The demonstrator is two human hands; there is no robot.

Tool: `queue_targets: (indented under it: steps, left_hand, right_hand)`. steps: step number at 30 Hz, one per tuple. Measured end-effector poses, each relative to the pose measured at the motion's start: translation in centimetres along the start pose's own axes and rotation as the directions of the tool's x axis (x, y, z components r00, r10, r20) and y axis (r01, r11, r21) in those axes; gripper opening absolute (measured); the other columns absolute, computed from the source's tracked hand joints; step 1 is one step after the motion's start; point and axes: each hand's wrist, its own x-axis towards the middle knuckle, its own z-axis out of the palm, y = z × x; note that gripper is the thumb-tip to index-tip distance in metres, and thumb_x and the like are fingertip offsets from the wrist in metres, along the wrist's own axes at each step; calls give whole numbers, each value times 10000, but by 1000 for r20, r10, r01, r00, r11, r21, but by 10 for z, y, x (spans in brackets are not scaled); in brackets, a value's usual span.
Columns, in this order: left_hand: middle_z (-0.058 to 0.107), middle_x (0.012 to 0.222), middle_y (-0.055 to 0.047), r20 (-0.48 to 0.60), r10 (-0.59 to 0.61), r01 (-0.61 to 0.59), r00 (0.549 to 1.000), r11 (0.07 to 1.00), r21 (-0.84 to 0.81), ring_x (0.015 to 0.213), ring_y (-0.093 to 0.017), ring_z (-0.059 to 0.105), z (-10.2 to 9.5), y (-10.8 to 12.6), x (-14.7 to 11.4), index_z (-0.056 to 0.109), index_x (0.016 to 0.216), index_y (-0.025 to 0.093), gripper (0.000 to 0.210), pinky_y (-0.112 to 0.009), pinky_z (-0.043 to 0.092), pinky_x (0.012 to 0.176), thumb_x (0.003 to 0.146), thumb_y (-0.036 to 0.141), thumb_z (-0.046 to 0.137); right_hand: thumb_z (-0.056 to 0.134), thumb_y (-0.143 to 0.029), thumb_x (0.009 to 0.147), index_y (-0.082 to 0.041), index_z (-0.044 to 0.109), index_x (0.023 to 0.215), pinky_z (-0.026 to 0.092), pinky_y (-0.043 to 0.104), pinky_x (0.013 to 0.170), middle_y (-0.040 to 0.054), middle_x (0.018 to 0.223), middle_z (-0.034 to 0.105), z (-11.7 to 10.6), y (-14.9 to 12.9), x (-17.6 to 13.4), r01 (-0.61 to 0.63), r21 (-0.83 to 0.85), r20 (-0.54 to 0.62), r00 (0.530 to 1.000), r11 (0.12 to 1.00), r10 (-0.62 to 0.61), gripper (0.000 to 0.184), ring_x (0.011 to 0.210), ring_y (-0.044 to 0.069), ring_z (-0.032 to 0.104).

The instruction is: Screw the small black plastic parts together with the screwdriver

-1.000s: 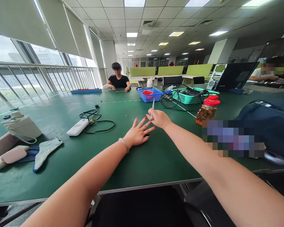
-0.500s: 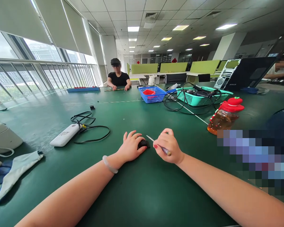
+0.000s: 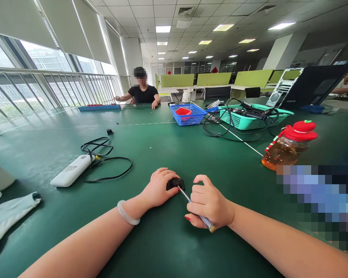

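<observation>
My left hand (image 3: 159, 188), with a pale bangle (image 3: 127, 213) at the wrist, is closed around a small black block (image 3: 177, 182) and keeps it against the green table. The thumb lies along the block's near side. In my right hand (image 3: 213, 202) is a screwdriver (image 3: 208, 223) with a clear handle and a thin metal shaft. Its tip meets the block close to my left thumb, though I cannot tell exactly what it touches there. My right index finger is raised and bent; the other fingers wrap around the handle.
Left lie a white power bank (image 3: 71, 170), a black cable (image 3: 131, 164) and a cloth (image 3: 13, 218). Farther back are a blue basket (image 3: 191, 120) and a green basket (image 3: 240, 122) with cables. A red-lidded bottle (image 3: 287, 152) stands right. Across the table sits a person (image 3: 143, 94).
The screwdriver's tip has come down from beside the black block onto it, and my right index finger has lifted. The person opposite has stretched an arm toward the blue tray.
</observation>
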Motion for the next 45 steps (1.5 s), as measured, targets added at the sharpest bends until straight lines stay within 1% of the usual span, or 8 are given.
queue_targets:
  steps: [5, 11, 16, 23, 30, 32, 38, 45]
  left_hand:
    - [661, 1235, -24, 8, -6, 7, 1000, 1000, -16, 1309, -294, 444, 0, 0, -1, 636, 1122, 290, 323, -524, 340, 1130, 804, 340, 665]
    - [661, 1236, -7, 12, -18, 18, 1000, 999, -29, 1314, -297, 435, 0, 0, -1, 637, 1112, 290, 317, -513, 341, 1134, 797, 318, 665]
    - [676, 1211, -2, 26, -36, 37, 999, 997, -66, 1315, -286, 437, -2, 1, -1, 617, 1161, 285, 364, -495, 336, 1144, 803, 332, 660]
    - [671, 1199, -34, 41, -85, 89, 996, 992, -91, 1256, -270, 498, -4, 4, -1, 637, 1187, 292, 385, -475, 389, 1105, 802, 279, 640]
    - [668, 1199, -62, 40, -98, 102, 994, 988, -119, 1251, -275, 495, -6, 6, -1, 647, 1191, 266, 397, -477, 388, 1100, 795, 279, 646]
    - [665, 1200, -65, 38, -103, 107, 994, 987, -122, 1246, -274, 499, -6, 7, -1, 649, 1190, 268, 397, -473, 390, 1099, 794, 279, 648]
    - [677, 1174, -48, 39, -103, 107, 994, 986, -127, 1190, -258, 542, -8, 7, 0, 652, 1178, 271, 382, -449, 413, 1077, 797, 271, 657]
    - [676, 1183, -32, 34, -118, 122, 992, 981, -148, 1159, -241, 563, -8, 5, 0, 635, 1170, 269, 375, -423, 432, 1056, 798, 291, 674]
  right_hand:
    - [540, -340, 870, -221, 518, 590, 372, 401, 830, -52, 539, 384, -1, -1, 2, 3, 9, -2, 1000, 1000, -3, 305, 546, 124, 335]
    - [521, -379, 906, -218, 548, 623, 394, 406, 827, -46, 537, 410, -3, -4, 4, -38, 21, -19, 999, 999, 38, 327, 542, 124, 351]
    - [512, -382, 916, -228, 551, 638, 399, 414, 834, -45, 530, 426, -5, -6, 4, -59, 36, -8, 998, 998, 59, 321, 538, 130, 357]
    - [550, -379, 902, -220, 562, 665, 390, 410, 863, -45, 549, 446, -3, -6, 4, -91, 38, 25, 996, 995, 90, 286, 553, 129, 390]
    - [500, -366, 926, -202, 556, 659, 374, 413, 904, -50, 551, 442, -2, -7, 3, -121, 54, 37, 992, 991, 119, 319, 571, 121, 369]
    - [512, -348, 918, -200, 554, 652, 369, 410, 918, -49, 555, 449, -2, -8, 4, -132, 50, 46, 991, 990, 129, 308, 577, 119, 373]
    - [517, -207, 897, -199, 564, 659, 358, 396, 950, -52, 558, 461, -4, -10, 7, -145, -9, 37, 989, 989, 145, 243, 572, 114, 379]
    - [506, -177, 906, -200, 570, 677, 376, 399, 946, -55, 548, 455, -8, -8, 8, -151, -1, 8, 989, 989, 151, 239, 568, 110, 373]
